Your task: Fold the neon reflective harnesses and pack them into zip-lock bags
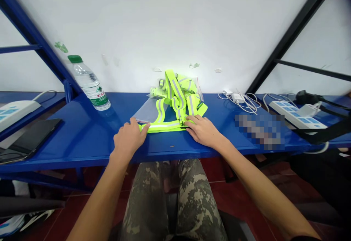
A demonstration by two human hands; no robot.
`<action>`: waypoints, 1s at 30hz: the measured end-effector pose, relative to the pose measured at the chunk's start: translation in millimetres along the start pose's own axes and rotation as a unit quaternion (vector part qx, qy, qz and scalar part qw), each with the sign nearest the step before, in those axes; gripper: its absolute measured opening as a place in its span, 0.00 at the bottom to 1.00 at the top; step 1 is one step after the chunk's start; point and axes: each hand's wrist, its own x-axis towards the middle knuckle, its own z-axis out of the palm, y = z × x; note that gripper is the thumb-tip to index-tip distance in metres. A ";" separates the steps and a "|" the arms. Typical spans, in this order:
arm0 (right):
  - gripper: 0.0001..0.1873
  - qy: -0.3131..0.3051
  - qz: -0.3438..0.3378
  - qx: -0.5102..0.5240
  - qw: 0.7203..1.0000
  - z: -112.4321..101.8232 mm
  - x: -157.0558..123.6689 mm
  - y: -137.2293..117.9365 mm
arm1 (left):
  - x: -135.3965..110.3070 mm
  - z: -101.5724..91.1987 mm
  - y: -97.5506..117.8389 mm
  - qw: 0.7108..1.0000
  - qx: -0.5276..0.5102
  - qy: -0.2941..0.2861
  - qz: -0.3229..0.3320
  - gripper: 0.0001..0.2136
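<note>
Strap (164,126), neon-yellow and reflective, lies straight along the desk (120,149) because our left hand (127,137) pinches one end and our right hand (203,129) grips further along, seemingly keeping it taut.

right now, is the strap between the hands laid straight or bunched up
Straight: the yellow strap runs in a line from the left hand to the right hand, with looser loops heaped behind it.

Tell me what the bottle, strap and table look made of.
Bottle: clear, glossy plastic, apparently; the wall shows through.
Strap: probably woven fabric, bright yellow-green with a silvery stripe; it bends softly.
Table: glossy blue paint, judging by reflections; what lies beneath is unclear.
</note>
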 end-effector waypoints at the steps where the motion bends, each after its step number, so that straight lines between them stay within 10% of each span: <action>1: 0.14 0.001 0.001 0.002 1.000 -0.4 -0.5 -2.3 | 2.2 -0.9 -3.5 1.000 -0.017 -0.020 0.009 0.27; 9: 0.16 0.000 0.014 -0.006 1.000 -5.1 -3.5 -14.2 | 14.3 -12.2 59.7 0.920 -0.319 0.204 0.105 0.18; 16: 0.16 -0.026 0.027 -0.011 0.999 4.0 -8.8 -15.7 | 12.8 24.7 143.0 0.856 -0.307 0.166 0.381 0.08; 30: 0.21 0.235 0.104 0.191 0.947 14.8 -29.2 -12.8 | 26.9 49.9 117.5 0.882 -0.064 0.094 0.457 0.12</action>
